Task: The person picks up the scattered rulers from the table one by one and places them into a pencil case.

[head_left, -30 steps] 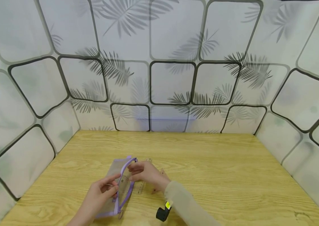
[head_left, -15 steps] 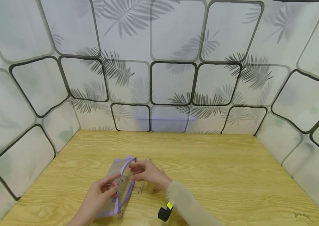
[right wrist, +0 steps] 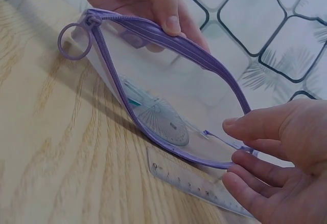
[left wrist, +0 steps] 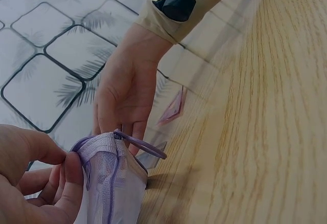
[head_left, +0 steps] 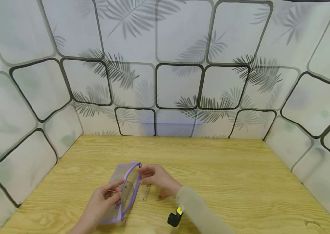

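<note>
A see-through pouch point(head_left: 117, 175) with purple zipper edging lies on the table, its mouth spread wide. My left hand point(head_left: 102, 200) pinches the near side of that mouth between thumb and fingers. Through the opening, the right wrist view shows a clear protractor point(right wrist: 164, 124) inside, beside other clear pieces that are hard to make out. My right hand point(head_left: 159, 177) is at the far end of the zipper, fingers loosely bent and thumb apart, holding nothing visible. Beneath it, a clear ruler point(right wrist: 196, 183) lies on the table alongside the pouch.
A pink triangular set square point(left wrist: 173, 109) lies on the table right of the ruler. A purple ring point(right wrist: 75, 41) hangs from the zipper's near end. The wooden table point(head_left: 241, 182) is bordered by patterned cloth point(head_left: 179, 84). A black device point(head_left: 174, 219) sits on the right sleeve.
My right hand has drawn slightly right, out of the pouch's mouth toward its far edge. The left hand keeps its pinch in the same place.
</note>
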Tool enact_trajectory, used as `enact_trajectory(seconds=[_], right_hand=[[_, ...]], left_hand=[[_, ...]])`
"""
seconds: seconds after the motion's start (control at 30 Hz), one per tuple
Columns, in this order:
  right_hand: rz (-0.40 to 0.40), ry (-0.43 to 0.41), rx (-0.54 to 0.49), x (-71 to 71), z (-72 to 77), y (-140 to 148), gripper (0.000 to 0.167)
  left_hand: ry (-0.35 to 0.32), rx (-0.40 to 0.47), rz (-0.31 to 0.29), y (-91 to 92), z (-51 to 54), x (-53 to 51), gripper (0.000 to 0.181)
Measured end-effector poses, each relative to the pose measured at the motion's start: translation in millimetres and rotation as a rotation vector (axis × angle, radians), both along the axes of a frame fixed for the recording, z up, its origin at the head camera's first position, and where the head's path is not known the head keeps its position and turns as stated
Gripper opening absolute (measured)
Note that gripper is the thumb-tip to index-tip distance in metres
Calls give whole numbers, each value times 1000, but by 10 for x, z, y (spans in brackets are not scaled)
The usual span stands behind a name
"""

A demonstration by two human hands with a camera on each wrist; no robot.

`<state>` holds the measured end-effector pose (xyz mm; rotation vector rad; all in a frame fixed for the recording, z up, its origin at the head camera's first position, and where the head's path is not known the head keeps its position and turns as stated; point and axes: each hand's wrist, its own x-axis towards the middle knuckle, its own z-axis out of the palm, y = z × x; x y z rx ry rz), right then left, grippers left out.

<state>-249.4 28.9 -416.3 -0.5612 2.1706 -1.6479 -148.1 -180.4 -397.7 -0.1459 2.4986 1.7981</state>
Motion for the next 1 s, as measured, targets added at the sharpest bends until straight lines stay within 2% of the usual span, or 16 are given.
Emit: enact_trajectory(seconds=[0.1,0.4,0.63,1.0], right_hand=[[-5,-7,12,9,17,36,41],[23,93,82,-29,-13,128,44],[36,78,122,-40,5,235,51],[20,89,131,-36,35,299,51]], left_hand=[[-3,0,4,0,-3,-7,42],[-10,0,3,-9,-11,-10,42],[-14,-14,-4,-19,-22,-8,43],[-5,-1,-14,-29,-22,-3,44]])
